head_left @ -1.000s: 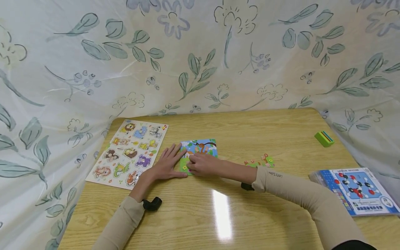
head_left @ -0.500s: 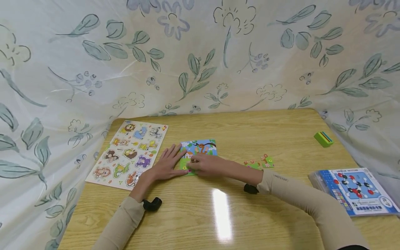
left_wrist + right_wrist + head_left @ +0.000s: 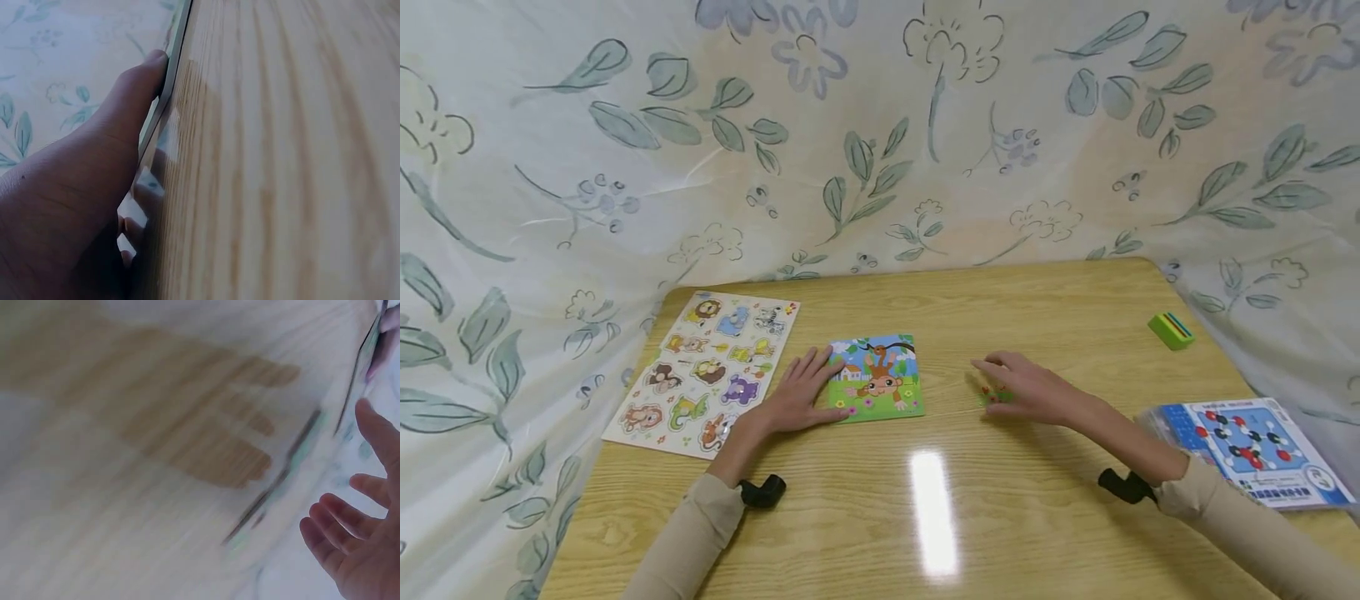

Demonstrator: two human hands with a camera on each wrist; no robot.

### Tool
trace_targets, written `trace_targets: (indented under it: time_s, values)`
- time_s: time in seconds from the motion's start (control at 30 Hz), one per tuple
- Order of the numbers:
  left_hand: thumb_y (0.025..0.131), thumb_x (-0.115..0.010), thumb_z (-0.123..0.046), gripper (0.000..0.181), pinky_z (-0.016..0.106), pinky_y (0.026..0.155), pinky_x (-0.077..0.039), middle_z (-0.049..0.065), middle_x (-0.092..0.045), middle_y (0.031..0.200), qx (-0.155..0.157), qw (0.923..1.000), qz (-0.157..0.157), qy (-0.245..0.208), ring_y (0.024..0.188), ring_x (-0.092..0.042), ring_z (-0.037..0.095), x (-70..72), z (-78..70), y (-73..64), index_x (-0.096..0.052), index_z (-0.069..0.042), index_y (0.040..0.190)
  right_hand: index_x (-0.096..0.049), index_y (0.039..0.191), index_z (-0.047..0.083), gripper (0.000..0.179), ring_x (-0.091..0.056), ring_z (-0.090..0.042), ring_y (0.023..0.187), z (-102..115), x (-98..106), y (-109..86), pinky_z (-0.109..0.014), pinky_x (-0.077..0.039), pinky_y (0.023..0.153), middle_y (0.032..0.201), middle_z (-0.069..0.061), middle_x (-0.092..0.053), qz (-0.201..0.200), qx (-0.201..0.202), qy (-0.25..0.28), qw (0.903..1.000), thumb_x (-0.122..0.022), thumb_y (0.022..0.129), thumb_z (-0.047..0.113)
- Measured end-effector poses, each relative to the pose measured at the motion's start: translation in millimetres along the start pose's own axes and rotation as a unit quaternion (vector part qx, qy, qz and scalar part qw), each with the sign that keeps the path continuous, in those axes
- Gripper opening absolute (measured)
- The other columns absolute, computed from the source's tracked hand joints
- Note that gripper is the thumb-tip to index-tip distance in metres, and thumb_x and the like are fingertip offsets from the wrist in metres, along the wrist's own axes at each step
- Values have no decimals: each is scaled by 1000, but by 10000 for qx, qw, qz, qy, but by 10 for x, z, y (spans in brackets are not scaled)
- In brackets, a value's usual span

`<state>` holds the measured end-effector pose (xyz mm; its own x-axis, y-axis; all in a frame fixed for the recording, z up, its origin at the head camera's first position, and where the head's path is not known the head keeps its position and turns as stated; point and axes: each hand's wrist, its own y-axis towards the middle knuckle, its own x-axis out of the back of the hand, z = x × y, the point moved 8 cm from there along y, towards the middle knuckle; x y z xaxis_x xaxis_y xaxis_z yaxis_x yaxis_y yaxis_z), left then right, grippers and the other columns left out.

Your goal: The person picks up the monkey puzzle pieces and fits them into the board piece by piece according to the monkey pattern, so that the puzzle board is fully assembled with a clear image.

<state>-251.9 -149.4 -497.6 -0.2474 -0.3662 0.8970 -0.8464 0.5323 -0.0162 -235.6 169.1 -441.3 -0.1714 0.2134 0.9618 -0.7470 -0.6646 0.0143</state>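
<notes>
A square picture puzzle of a monkey hanging from a branch lies on the wooden table. My left hand rests at its left side with spread fingers, the thumb along the lower left corner. In the left wrist view the thumb touches the puzzle's thin edge. To the right, my right hand hovers over small green puzzle pieces with red spots, partly hidden beneath it. The right wrist view has this hand's fingers loosely extended and apart from the pieces, holding nothing.
A white animal board lies left of the puzzle. A green and yellow block with coloured stripes sits at the right. Nearer on that side is a bagged blue booklet with molecule pictures. A floral curtain hangs behind the table.
My right hand has left the puzzle's lower area and moved right, to above the loose pieces. The whole monkey picture is now uncovered. The left hand has stayed in place.
</notes>
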Motion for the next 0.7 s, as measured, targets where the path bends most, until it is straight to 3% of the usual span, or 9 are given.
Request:
trace_targets:
  time_s: [0.13,0.27,0.43,0.7]
  values:
    - [86,-65,-55,88,61,120,-3,11,-7,165,-10,10000,3,-10,152,-2,37,9,1,0,-25,-19,156,-41,146,2,83,-52,-38,119,-265,47,-251,-50,-51,87,135,-23,-50,84,-382,35,9992,-79,80,35]
    - [86,-65,-56,88,60,120,-3,10,-6,165,4,10000,19,32,152,-1,36,12,6,13,-24,-19,156,-40,145,-1,82,-49,-42,120,-419,65,-398,-52,-48,87,135,-26,-48,141,-495,19,9987,-79,80,31]
    - [86,-65,-56,88,59,121,-3,9,-6,165,6,10000,34,30,153,-1,35,35,2,24,-25,-20,156,-42,144,-1,81,-49,-44,121,-506,86,-446,-53,-48,90,135,-27,-49,105,-466,-115,9988,-79,80,32]
    - [86,-65,-54,88,61,120,-4,11,-7,165,-18,10000,12,44,152,-2,37,33,-12,-2,-24,-18,156,-47,140,-1,76,-52,-43,119,-472,108,-436,-50,-49,91,133,-24,-52,-42,-186,-214,9996,-80,79,30]
